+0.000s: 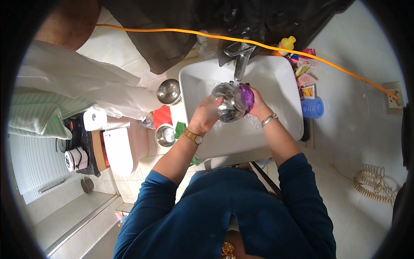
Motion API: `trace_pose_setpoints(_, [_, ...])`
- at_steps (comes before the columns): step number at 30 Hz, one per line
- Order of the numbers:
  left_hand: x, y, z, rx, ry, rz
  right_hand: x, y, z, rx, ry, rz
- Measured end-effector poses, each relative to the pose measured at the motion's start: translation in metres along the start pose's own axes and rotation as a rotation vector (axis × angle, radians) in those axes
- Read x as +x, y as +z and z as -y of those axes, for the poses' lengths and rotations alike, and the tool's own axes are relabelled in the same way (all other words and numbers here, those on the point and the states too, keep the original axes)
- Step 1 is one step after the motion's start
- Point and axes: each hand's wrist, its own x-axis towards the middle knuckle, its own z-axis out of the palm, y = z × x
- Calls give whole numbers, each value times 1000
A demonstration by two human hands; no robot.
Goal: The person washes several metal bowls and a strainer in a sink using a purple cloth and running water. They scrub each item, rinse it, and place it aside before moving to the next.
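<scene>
A shiny metal bowl (230, 108) is held tilted over the white washbasin (223, 145), just below the spout of the chrome faucet (240, 68). My left hand (204, 114) grips the bowl's left side, thumb over its edge. On the other side, my right hand (257, 103) presses a crumpled purple cloth or scrubber (248, 96) against the bowl. Its fingers are partly hidden behind the purple piece. Motion blurs the bowl and my left fingers a little. Water appears to splash in the basin around the bowl.
Two metal bowls (168, 92) (165, 135) stand left of the basin. A blue plastic container (312, 107) and a yellow-capped bottle (287, 42) line its right side. An orange cable (194, 31) crosses above the faucet to a wall socket (394, 98). A white toilet (119, 150) is at left.
</scene>
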Motion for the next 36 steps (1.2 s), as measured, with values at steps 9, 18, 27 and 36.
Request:
trace_pose_setpoints(9, [21,10,29,1410,421,-8,-11,67,8,-480,-7,-265])
trace_pose_setpoints(18, [17,6,43,1625,523,159,-24,57,-18,-807,-310,-577])
trace_pose_setpoints(27, [29,6,17,1213,795,-455,-17,19,-40,-878,-390,-638])
trace_pose_setpoints(36, [41,-3,46,340,464,-383,-28,45,-53,-43,-140,-376])
